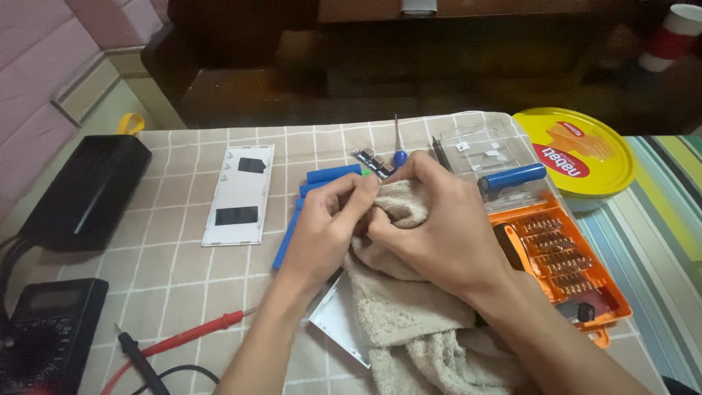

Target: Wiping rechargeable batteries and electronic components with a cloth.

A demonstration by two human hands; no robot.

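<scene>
The fingers of both hands pinch into a beige towel (409, 292) at mid-table. The left hand (329, 227) has its fingertips pressed to a fold of the cloth; the right hand (439, 227) is clenched around the bunched top of it. Whatever small part may sit inside the fold is hidden.

Judging by this, a wiping or rubbing step is in hand and unfinished. The rest of the towel trails toward the person, over a white panel (340, 322).

Just beyond the hands lie blue cells (333, 174), a small circuit board (373, 162) and a blue-handled tool (399, 150), loose and unassembled. Another white panel (240, 194) lies to the left. At right, an orange bit case (567, 263) stands open with one more blue cell (512, 179) on its clear lid. Meter probes (186, 336) lie unused at lower left.
</scene>
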